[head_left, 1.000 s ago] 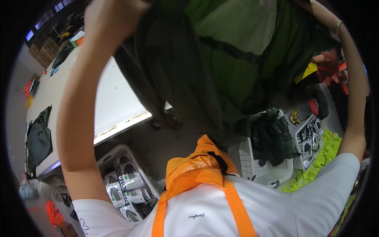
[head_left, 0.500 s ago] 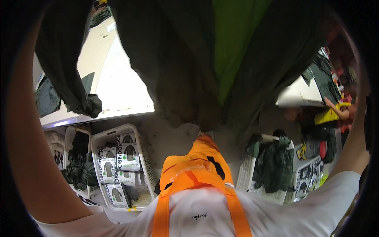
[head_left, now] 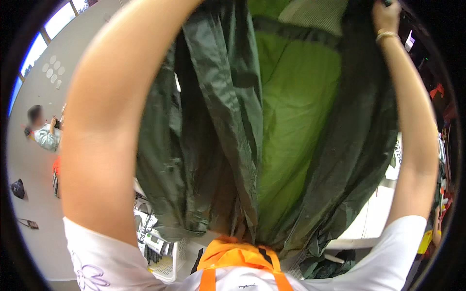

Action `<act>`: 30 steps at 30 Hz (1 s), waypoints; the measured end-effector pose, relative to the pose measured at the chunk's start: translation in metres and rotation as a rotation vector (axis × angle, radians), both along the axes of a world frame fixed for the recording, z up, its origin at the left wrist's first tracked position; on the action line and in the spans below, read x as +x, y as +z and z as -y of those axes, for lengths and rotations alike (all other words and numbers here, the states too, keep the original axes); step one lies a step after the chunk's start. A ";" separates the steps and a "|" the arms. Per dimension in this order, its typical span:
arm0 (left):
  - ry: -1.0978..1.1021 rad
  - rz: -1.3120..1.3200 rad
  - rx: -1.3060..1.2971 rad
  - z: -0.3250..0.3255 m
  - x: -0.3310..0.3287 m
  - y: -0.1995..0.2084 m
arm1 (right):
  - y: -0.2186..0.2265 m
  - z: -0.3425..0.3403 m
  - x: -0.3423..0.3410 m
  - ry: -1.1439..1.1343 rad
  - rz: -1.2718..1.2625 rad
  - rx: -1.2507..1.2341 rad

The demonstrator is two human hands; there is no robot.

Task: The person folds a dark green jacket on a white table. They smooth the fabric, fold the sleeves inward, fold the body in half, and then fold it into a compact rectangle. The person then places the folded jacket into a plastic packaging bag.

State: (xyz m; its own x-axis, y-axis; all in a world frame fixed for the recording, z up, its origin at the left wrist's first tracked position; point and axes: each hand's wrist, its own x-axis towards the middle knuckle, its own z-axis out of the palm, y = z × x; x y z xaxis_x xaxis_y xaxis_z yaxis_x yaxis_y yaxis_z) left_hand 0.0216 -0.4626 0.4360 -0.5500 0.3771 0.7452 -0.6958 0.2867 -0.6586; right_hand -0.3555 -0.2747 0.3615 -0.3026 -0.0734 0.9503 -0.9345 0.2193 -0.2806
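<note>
A dark green rain jacket (head_left: pixel 221 97) hangs spread in front of me, its front open. Inside it shows a bright green lining (head_left: pixel 296 106) with a pale mesh panel (head_left: pixel 315 14) near the top. My right hand (head_left: pixel 387 18), a band at its wrist, is closed at the jacket's upper right edge, with a bit of dark material at the fingers. My left arm reaches up across the upper left, and its hand lies beyond the top of the picture. The jacket's lower hem comes down to just above my orange apron (head_left: pixel 238 254).
A white basket (head_left: pixel 167 271) of packaged garments stands at lower left. Dark green garments (head_left: pixel 330 264) lie at lower right, below a white table (head_left: pixel 374 208). Another person (head_left: pixel 46 131) is at the far left, before a grey floor.
Both arms have risen, and the jacket is lifted and spread wider, showing more lining and mesh. My view has turned, bringing the grey floor, windows and a person into sight on the left.
</note>
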 end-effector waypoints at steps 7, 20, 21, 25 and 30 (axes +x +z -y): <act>-0.188 0.295 1.206 -0.010 -0.041 -0.341 | -0.288 0.049 0.076 0.489 0.730 1.072; 0.087 0.500 1.953 -0.242 0.235 -0.535 | -0.428 -0.254 0.418 0.131 0.890 1.363; 0.064 0.494 1.914 -0.231 0.232 -0.536 | -0.445 -0.249 0.412 0.028 0.748 1.413; -0.026 0.444 1.790 -0.186 0.204 -0.549 | -0.467 -0.226 0.369 -0.018 0.595 1.273; 0.006 0.426 1.753 -0.184 0.203 -0.566 | -0.413 -0.146 0.391 0.130 0.433 0.858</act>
